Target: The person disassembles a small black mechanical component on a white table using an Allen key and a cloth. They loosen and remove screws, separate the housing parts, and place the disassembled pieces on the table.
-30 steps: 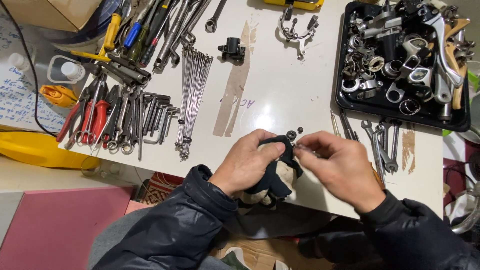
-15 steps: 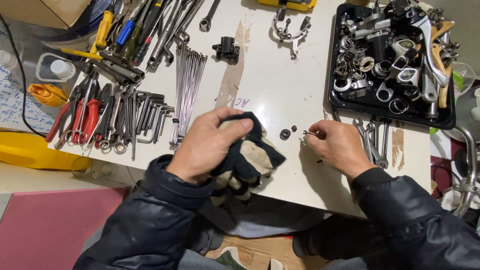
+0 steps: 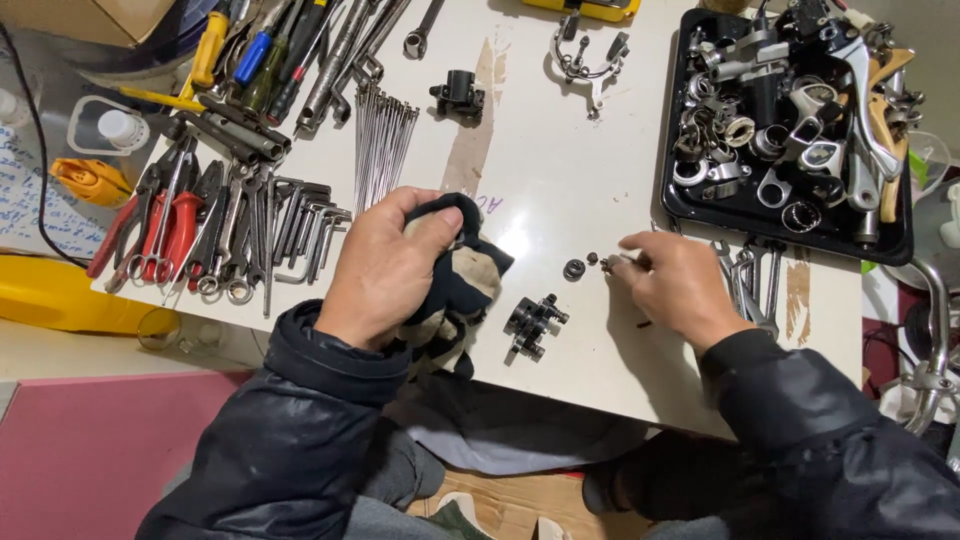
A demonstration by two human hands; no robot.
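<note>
One black tray [image 3: 672, 190], one rag [image 3: 462, 285], two red-handled pliers [image 3: 160, 235] (side by side), one caliper [image 3: 585, 55].

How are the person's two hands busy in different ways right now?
The left hand grips a dark and tan rag in a full closed grasp; the right hand pinches a tiny metal part at its fingertips. Both rest on the white table, on either side of a small black mechanical piece.

The left hand [image 3: 385, 270] clutched a dark glove [image 3: 462, 285] left of the small black part [image 3: 532, 325]; the right hand [image 3: 680, 285] pinched a tiny piece just right of it.
</note>
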